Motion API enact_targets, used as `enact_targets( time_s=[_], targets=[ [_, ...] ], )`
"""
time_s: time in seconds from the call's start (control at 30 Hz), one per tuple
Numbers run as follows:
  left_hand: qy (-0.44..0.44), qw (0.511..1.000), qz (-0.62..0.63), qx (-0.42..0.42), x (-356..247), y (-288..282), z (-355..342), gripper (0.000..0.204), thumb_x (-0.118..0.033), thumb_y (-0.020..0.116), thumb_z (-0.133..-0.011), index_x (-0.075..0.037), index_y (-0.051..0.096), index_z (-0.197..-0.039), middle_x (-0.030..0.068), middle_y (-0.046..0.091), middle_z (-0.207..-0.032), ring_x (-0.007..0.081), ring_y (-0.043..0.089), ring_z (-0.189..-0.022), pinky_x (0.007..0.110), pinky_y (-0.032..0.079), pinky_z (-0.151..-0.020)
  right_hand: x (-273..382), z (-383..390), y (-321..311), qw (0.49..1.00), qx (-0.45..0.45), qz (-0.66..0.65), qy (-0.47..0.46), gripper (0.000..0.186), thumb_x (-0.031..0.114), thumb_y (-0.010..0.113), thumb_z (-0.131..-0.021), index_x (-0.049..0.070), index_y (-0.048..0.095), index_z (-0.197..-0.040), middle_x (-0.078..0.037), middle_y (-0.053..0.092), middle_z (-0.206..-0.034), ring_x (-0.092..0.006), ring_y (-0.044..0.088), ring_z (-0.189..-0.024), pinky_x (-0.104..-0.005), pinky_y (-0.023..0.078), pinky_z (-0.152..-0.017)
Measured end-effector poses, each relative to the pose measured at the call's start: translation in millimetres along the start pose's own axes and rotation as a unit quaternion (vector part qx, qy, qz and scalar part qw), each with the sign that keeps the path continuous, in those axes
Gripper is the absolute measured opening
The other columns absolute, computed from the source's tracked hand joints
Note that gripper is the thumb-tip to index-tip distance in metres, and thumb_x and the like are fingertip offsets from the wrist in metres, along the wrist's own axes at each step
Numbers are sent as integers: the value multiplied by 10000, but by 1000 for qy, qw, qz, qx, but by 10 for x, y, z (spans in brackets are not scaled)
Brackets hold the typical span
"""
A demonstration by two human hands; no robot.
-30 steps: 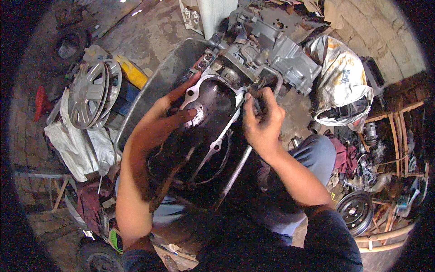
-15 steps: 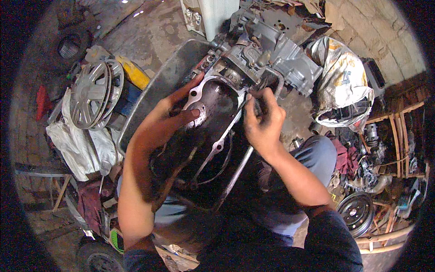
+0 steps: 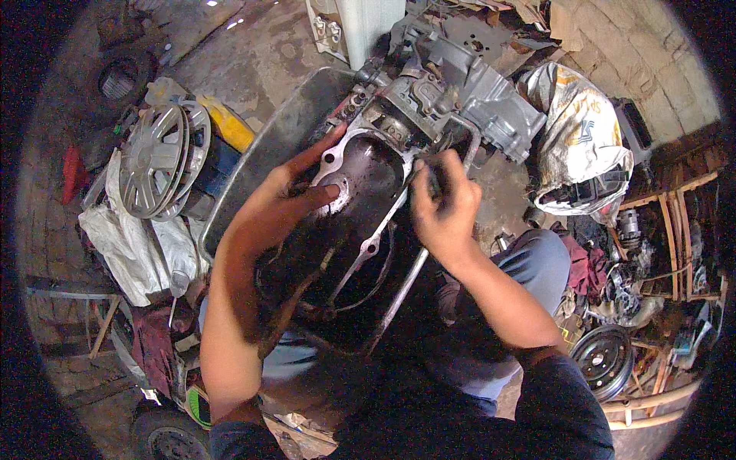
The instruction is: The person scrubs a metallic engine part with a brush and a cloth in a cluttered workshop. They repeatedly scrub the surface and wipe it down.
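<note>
A greasy metal gearbox housing (image 3: 376, 244) with a dark hollow inside and a pale flange rim with bolt holes lies in front of me. My left hand (image 3: 287, 192) grips its left rim, fingers outside and blackened thumb over the inner wall. At the right side of the rim, my right hand (image 3: 448, 199) is closed, with thumb and index finger pinched together against the flange. Whatever may be between those fingertips is too small to make out. Beyond the rim are grey mechanical parts with a ribbed casing (image 3: 491, 103). A metal bar (image 3: 399, 299) slants below my right hand.
A dark basin (image 3: 253, 165) lies beneath the housing. Wheel covers (image 3: 153, 161) and a white sack (image 3: 130, 245) are at left. On the right are a stuffed white bag (image 3: 571, 130), a black wheel rim (image 3: 602, 360) and wooden slats (image 3: 675, 238). A white metal cabinet (image 3: 364, 31) stands behind.
My right hand's fingers have shifted slightly at the flange rim and are a little blurred. The left hand keeps its hold, and the housing stays in place.
</note>
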State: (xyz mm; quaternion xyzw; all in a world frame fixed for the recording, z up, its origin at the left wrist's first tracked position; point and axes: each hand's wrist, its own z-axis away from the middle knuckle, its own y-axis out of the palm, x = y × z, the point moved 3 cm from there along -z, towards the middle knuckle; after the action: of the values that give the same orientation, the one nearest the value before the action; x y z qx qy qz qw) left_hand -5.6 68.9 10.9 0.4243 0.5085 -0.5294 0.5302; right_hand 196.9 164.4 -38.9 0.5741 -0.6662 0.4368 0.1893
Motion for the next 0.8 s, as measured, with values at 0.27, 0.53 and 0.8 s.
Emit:
enact_targets(
  time_s=[0.27,0.53,0.8],
  targets=[
    [46,999,16,-2,28,33,54,754,-126,726,-940,-114,376,-1608,109,452,-1593,207,399,-1451,332,264,-1214,23,10,24,999,22,-4,-38,94,11,673,-916,10,590,-958,-210,649,-692,-375,704,-620,-417,500,-535],
    [-6,998,57,-8,13,51,41,773,-125,733,-933,-121,366,-1613,110,449,-1594,209,410,-1437,332,267,-1211,-1,39,16,996,44,-2,-72,121,20,684,-910,5,586,-978,-211,659,-714,-381,710,-640,-410,512,-551],
    [-16,998,57,13,80,-9,-37,771,-128,728,-937,-112,360,-1615,124,432,-1604,217,391,-1458,329,257,-1213,8,60,27,997,42,-6,-70,94,35,677,-923,7,603,-973,-193,667,-700,-341,705,-592,-406,508,-532]
  ],
)
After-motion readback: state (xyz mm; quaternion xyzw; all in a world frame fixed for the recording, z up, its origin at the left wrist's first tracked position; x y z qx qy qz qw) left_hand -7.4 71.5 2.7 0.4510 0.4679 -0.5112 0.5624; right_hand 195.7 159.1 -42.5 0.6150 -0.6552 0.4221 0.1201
